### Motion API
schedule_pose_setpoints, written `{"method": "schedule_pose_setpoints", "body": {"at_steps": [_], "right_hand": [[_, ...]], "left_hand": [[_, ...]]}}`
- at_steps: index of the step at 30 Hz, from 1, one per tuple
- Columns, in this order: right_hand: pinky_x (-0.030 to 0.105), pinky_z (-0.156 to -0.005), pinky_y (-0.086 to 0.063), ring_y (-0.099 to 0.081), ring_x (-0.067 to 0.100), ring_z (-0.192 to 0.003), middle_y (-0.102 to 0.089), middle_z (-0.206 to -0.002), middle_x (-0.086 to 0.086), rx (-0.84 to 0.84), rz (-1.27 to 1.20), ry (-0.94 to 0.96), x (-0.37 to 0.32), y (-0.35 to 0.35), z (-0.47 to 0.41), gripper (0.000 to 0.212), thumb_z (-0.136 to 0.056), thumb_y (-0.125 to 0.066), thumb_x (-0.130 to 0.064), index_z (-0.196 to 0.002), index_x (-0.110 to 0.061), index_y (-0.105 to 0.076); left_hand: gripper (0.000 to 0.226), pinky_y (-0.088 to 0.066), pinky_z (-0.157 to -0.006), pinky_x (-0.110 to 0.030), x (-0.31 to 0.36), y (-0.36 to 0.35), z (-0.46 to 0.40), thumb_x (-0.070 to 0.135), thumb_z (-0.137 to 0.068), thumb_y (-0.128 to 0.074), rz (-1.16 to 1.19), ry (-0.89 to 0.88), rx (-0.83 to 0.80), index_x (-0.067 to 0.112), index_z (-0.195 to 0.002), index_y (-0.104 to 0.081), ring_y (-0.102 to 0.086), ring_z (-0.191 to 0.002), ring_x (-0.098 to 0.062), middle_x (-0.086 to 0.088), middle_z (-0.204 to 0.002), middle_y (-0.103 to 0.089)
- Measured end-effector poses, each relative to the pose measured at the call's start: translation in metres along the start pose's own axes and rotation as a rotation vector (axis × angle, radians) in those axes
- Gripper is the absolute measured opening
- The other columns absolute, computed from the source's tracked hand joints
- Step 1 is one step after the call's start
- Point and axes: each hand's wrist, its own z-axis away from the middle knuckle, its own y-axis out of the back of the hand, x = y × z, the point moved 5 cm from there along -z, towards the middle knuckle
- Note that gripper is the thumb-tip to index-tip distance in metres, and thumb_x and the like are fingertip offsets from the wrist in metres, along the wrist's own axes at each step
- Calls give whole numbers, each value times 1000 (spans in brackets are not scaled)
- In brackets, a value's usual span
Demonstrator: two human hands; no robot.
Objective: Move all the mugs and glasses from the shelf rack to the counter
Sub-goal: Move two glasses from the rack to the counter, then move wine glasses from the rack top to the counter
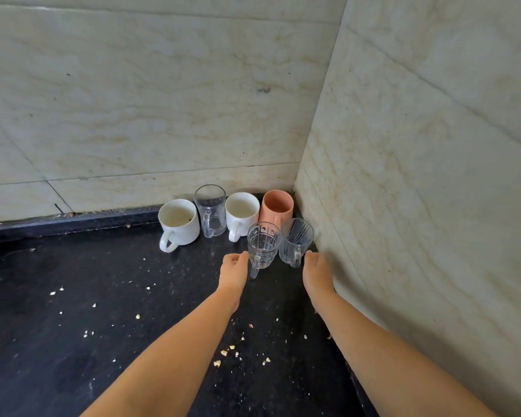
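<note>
Two clear glass mugs stand on the black counter (103, 296) near the corner. My left hand (233, 267) has its fingers curled against the handle of the patterned glass mug (263, 243). My right hand (315, 270) is closed at the handle of the ribbed glass mug (297, 239), which leans slightly toward the right wall. Behind them, along the back wall, stand a white mug (179, 222), a plain glass mug (210, 209), a second white mug (242, 213) and a pink cup (276, 206). No shelf rack is in view.
Marble-tiled walls meet in a corner at the back right (301, 176), close to the ribbed mug. Crumbs are scattered over the counter (226, 353). The counter's left half holds only crumbs.
</note>
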Motion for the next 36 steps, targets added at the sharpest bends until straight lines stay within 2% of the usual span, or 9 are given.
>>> {"method": "schedule_pose_setpoints", "body": {"at_steps": [2, 4, 6, 9, 12, 16, 22, 27, 36], "right_hand": [[27, -51, -27, -33, 12, -56, -34, -64, -1, 64, -45, -2, -16, 8, 9, 32, -98, -36, -16, -66, -15, -39], [30, -63, -39, -49, 18, -72, -47, -80, 5, 78, -6, 64, -36, 12, 20, 22, -98, -38, -18, -84, -7, -52], [33, -73, -44, -57, 24, -90, -55, -96, 10, 64, 73, 181, -58, 11, 37, 19, -98, -41, -20, -100, -5, -53], [34, -83, -50, -57, 24, -100, -59, -113, 12, 36, 255, 416, -87, 9, 66, 22, -97, -45, -22, -110, -6, -54], [39, -95, -46, -52, 28, -114, -53, -128, 12, 24, 617, 688, -104, 0, 95, 32, -97, -46, -26, -124, -9, -49], [43, -100, -43, -49, 30, -120, -48, -137, 10, -51, 748, 815, -113, -18, 124, 38, -98, -42, -30, -132, -14, -46], [42, -98, -43, -49, 29, -121, -49, -137, 8, -209, 775, 972, -131, -58, 161, 37, -98, -40, -32, -129, -14, -46], [42, -94, -45, -52, 29, -116, -49, -132, 9, -375, 798, 1133, -127, -92, 204, 37, -98, -41, -33, -129, -12, -47], [40, -102, -39, -48, 25, -123, -45, -139, 5, -757, 803, 1420, -82, -157, 338, 35, -99, -39, -30, -130, -15, -47]], "left_hand": [[34, -38, -82, -33, 17, 15, 10, 36, -96, -44, -125, -83, 27, 15, -122, -46, -49, -96, -19, -3, -111, -53], [34, -42, -82, -33, 36, 27, 21, 32, -95, -46, -267, -195, 42, 11, -121, -50, -53, -98, -22, -7, -118, -59], [33, -45, -84, -35, 53, 40, 34, 28, -94, -48, -408, -317, 47, 9, -120, -51, -57, -104, -27, -11, -119, -61], [33, -50, -88, -42, 75, 56, 55, 27, -92, -48, -640, -481, 69, 10, -120, -52, -57, -107, -31, -12, -118, -61], [34, -47, -92, -44, 87, 69, 75, 26, -92, -47, -896, -670, 138, 13, -122, -52, -51, -115, -31, -11, -125, -56], [32, -41, -95, -44, 85, 87, 95, 27, -93, -44, -1068, -794, 224, 15, -122, -51, -50, -117, -29, -8, -125, -55], [36, -40, -96, -40, 64, 145, 119, 30, -93, -44, -1108, -721, 376, 16, -126, -50, -49, -118, -26, -5, -127, -55], [36, -39, -98, -41, 30, 205, 153, 31, -95, -43, -1012, -543, 552, 16, -128, -48, -48, -120, -26, -6, -130, -53], [35, -35, -100, -41, -105, 283, 269, 30, -95, -44, -837, -198, 833, 16, -127, -49, -45, -121, -28, -6, -130, -52]]}}
